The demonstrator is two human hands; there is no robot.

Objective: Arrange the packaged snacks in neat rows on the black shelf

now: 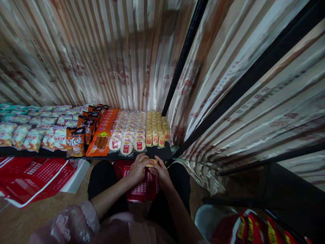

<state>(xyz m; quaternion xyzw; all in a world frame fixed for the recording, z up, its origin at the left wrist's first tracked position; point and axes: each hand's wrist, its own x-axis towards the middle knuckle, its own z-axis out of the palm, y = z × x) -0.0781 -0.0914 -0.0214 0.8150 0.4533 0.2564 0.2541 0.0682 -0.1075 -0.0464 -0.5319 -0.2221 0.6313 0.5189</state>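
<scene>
Between my left hand [138, 169] and my right hand [161, 173] is a small yellow wrapped snack [152, 163], gripped at its two ends by my fingers. Both hands are just in front of the edge of a black shelf [162, 152]. Rows of similar yellow wrapped snacks [155, 137] stand at the shelf's right end. Left of them lie rows of round white wrapped cakes [126, 146] with red labels. Below my hands, between my knees, is a red plastic basket [142, 193], partly covered by my arms.
Farther left on the shelf are a flat orange packet [101, 135], black-and-orange bags [76, 142] and many white snack bags [33, 139]. Another red basket [35, 176] with a white handle is at lower left. Black poles [185, 54] and a striped curtain [122, 51] rise behind. Red packets [254, 227] sit at lower right.
</scene>
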